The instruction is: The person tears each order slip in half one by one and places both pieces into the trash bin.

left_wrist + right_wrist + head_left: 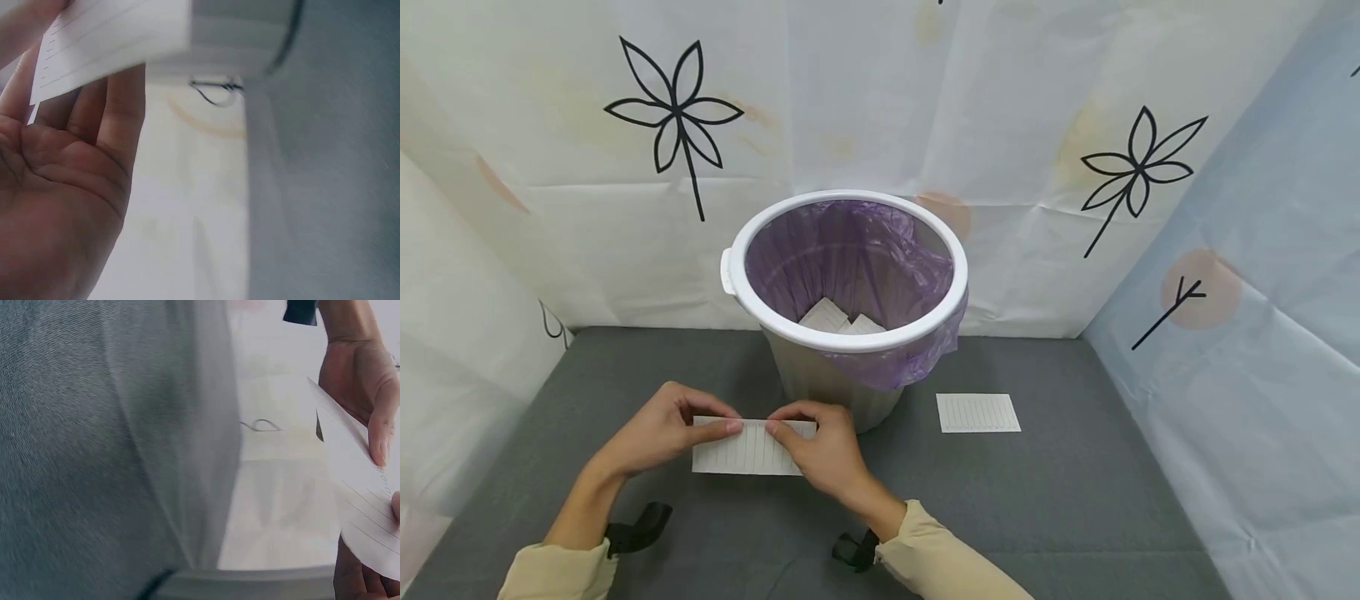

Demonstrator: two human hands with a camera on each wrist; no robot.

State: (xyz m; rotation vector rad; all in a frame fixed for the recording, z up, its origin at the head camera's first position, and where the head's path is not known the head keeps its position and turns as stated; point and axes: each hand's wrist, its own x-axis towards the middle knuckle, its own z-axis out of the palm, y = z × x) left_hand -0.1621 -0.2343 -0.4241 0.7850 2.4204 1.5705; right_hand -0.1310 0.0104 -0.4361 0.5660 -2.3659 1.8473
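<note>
At the near edge of the surface [1037, 517], two pale sleeves [951, 554] reach forward, with a black band [640, 529] at each wrist. Beyond them, the left hand [658, 429] and right hand [831, 446] both have a narrow grip on one ruled sheet [730, 454], thumbs nearest the viewer. The sheet lies between the hands, seemingly raised from the surface, just in front of a bin [820, 379]. The two pinches sit close together on its upper edge, its lines running away from the person. To handle it well, both thumbs would likely need to stay level and firm, with even pressure, so the thin paper does not buckle or slip. Farther right, beside the bin, a second ruled sheet [977, 413] lies flat. The bin has a white rim and a purple liner [857, 258]; paper pieces [825, 317] rest inside. Behind hangs a pale backdrop [850, 92] with black-outlined flowers [676, 110].
</note>
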